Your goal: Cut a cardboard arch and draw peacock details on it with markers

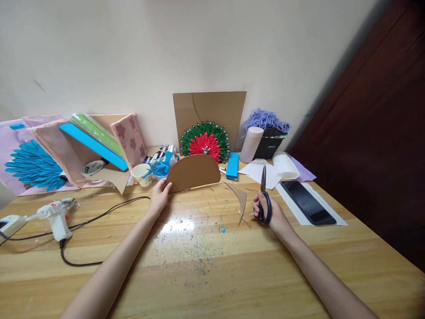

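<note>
My left hand [160, 197] pinches the lower left corner of a brown cardboard half-circle [194, 172], which is tilted up with its curved edge at the top. My right hand [265, 212] grips dark-handled scissors [264, 195] with the fingers in the loops. The blades point up and away from me, close together. A curved cardboard scrap [239, 198] lies on the table between the half-circle and the scissors. Behind the half-circle, a green and red ribbon fan [206, 141] leans against a cardboard sheet [219, 106]; its lower part is partly hidden.
A white hot glue gun [57, 217] with its black cord stands at left. Behind it are a fabric-covered box [128, 137] and a paper cup [142, 174]. A phone [308, 203], a pink cylinder [251, 145] and purple yarn [267, 119] are at right. Small scraps litter the wooden table [212, 288].
</note>
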Demonstrator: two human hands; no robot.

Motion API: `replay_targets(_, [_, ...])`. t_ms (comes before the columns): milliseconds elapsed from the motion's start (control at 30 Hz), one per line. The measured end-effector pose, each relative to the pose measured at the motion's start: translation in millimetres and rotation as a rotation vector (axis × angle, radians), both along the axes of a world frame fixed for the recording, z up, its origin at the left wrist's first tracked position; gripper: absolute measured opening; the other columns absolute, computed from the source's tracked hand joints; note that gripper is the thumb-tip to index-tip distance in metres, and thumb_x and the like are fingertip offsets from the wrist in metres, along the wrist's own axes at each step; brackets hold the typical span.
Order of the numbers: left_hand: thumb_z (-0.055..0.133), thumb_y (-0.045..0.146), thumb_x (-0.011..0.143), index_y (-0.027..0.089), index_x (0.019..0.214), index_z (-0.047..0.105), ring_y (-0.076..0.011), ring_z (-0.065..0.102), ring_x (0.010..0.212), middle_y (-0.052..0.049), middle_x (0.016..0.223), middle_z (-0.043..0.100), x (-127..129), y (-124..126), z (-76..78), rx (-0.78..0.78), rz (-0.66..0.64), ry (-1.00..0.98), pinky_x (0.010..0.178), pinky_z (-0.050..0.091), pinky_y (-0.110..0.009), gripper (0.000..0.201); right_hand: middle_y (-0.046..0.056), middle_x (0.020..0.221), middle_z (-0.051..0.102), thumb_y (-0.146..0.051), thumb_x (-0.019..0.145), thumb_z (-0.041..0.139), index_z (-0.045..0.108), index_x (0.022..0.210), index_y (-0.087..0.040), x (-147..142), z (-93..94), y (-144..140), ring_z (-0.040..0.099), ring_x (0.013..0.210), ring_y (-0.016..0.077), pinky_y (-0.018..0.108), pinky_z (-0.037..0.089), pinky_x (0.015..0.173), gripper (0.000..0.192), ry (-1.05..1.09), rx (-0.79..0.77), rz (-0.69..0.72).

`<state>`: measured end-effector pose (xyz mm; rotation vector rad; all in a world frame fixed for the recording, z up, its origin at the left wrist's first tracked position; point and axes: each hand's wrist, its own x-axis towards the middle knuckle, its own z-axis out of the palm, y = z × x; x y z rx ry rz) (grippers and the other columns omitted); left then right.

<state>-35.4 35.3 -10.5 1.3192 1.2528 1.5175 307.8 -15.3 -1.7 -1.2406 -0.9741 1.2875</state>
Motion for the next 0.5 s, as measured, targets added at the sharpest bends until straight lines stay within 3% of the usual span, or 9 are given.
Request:
replay_targets(267, [0.062,0.037,0.069,0.014,0.093,0.061,-0.0261,0.060,0.098,-0.010,0.100,0.068,4.1,-3.7,-2.4,-0.011,-0.048,0.060,0.090,0.044,-0.040,0.033,-0.008,0.044,0.045,-0.069,0.059,0.065,0.047,0.071,-0.019,-3.5,4.7,-3.4,0.045,0.038,0.0072,0.022,0.046,0.044,0.054,0.015,-0.028,0.007])
replay_targets(500, [0.059,0.036,0.072,0.015,0.090,0.061,-0.0254,0.060,0.095,-0.009,0.098,0.068,2.8,-3.8,-6.5,0.004,-0.057,0.112,0.088,0.044,-0.039,0.028,-0.009,0.044,0.045,-0.067,0.063,0.064,0.047,0.073,-0.019,-4.1,-2.8,-3.1,0.045,0.037,0.0062,0.020,0.045,0.043,0.051,0.026,-0.025,0.035])
